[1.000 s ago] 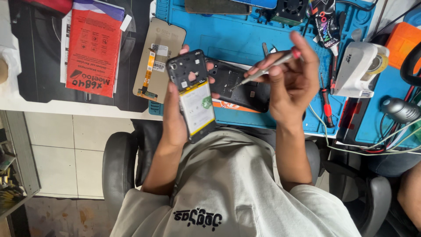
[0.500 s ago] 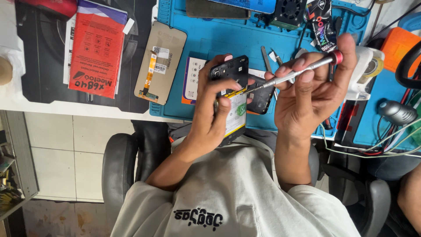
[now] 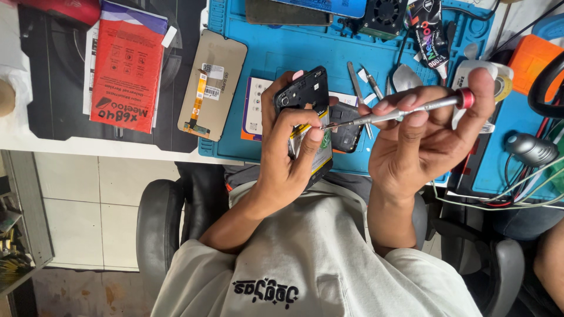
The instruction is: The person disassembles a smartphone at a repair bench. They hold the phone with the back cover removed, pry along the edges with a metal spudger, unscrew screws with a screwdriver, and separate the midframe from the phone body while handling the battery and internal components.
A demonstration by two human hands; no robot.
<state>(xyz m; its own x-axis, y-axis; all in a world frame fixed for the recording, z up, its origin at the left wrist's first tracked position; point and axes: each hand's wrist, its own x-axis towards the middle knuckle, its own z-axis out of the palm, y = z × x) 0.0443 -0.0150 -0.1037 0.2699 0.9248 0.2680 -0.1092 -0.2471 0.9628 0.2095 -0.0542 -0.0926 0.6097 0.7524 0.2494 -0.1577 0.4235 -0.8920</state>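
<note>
Head view: right hand [image 3: 426, 141] pinches a slim silver screwdriver with a red cap [image 3: 405, 110], its tip touching the opened black phone with exposed battery [image 3: 308, 117] that the left hand [image 3: 285, 158] grips above the blue work mat [image 3: 282, 53]. This looks like screw work on the phone's inner frame. Next, the tip needs steady seating in the screw head while the left hand keeps the phone from tilting.

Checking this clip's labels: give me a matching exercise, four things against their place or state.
Things:
1. opened phone
2. screwdriver
3. red packet
4. replacement screen

Places or states:
A. lying on the black mat
B. held in the left hand
C. face down at the blue mat's left edge
D. gripped by the right hand, tip at the phone

Pairs: 1-B, 2-D, 3-A, 4-C
</note>
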